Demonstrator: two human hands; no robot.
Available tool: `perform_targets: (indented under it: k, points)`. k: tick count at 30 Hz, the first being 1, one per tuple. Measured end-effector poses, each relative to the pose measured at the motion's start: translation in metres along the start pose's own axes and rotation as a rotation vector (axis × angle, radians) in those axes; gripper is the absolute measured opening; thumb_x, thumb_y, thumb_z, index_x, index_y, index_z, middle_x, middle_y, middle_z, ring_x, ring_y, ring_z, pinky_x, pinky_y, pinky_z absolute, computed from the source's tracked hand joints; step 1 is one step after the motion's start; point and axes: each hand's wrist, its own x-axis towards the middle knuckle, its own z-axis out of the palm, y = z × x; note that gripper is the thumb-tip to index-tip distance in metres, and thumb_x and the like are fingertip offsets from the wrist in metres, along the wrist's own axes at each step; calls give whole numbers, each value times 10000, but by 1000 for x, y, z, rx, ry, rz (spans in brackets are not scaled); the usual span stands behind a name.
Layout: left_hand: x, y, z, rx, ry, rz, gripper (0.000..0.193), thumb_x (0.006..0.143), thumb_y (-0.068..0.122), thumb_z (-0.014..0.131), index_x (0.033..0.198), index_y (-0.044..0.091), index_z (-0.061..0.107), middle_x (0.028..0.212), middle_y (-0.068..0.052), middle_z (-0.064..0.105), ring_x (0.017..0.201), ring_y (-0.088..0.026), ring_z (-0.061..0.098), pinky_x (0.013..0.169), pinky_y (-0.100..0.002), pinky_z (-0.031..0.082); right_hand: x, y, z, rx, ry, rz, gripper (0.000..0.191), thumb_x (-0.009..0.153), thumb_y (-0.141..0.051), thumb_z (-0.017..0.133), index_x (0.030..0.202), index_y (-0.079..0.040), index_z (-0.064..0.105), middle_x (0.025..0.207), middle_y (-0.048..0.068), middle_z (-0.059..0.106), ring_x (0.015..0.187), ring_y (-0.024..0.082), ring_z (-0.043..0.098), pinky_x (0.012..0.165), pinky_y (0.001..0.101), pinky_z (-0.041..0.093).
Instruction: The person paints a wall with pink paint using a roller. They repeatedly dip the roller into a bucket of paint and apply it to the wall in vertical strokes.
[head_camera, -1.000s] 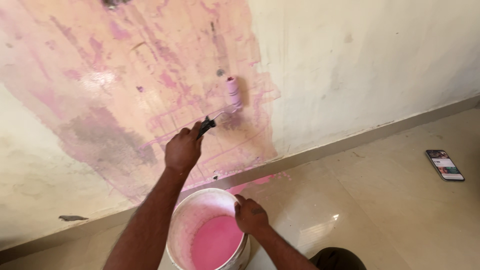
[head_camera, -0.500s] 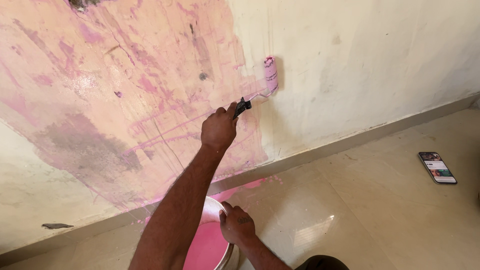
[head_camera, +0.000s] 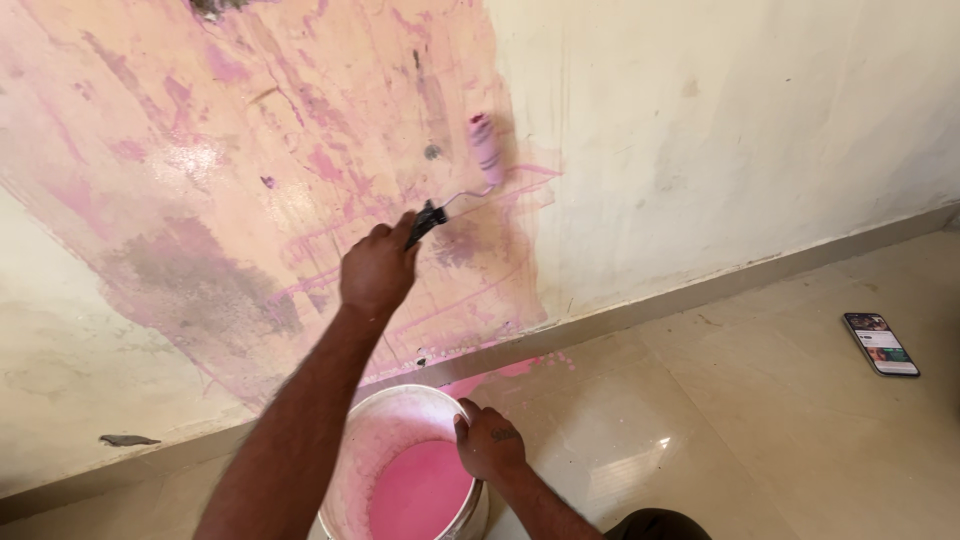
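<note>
A pink-soaked mini paint roller (head_camera: 487, 148) is clamped in the left hand (head_camera: 377, 268) against the wall (head_camera: 750, 130) (right portion unpainted). The paint bucket (head_camera: 372, 432) rim is gripped by the right hand (head_camera: 489, 442).

Bright daylight, sharp focus; glare on the floor (head_camera: 640, 450), perhaps slight edge distortion.

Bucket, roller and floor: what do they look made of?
The bucket looks like white plastic: thin smooth rim, pink-stained inside. The roller seems to have a soft nap sleeve soaked pink on a thin bent metal wire, with a dark handle, probably plastic, in the left hand. The floor appears to be polished beige tile: glossy reflections and joint lines.
</note>
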Motion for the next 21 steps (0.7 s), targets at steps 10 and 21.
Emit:
perform_targets:
  k: [10, 21]
  points:
    - [-21, -32, -26, 93, -21, -55, 503, 940, 284, 703, 1418, 174, 593, 940, -126, 701, 763, -336, 720, 641, -468, 585, 8, 10, -2, -50, -5, -4, 421, 1026, -382, 464, 1387, -182, 550, 1130, 227, 683, 1065, 407, 670, 922, 521, 533]
    - [11, 7, -9, 26, -46, 5, 511, 944, 264, 694, 1428, 150, 578, 936, -149, 687, 762, -336, 715, 646, -469, 581, -1, 0, -9, -44, -50, 38, 459, 1027, -413, 466, 1434, -206, 519, 1173, 217, 665, 1100, 398, 661, 949, 511, 526]
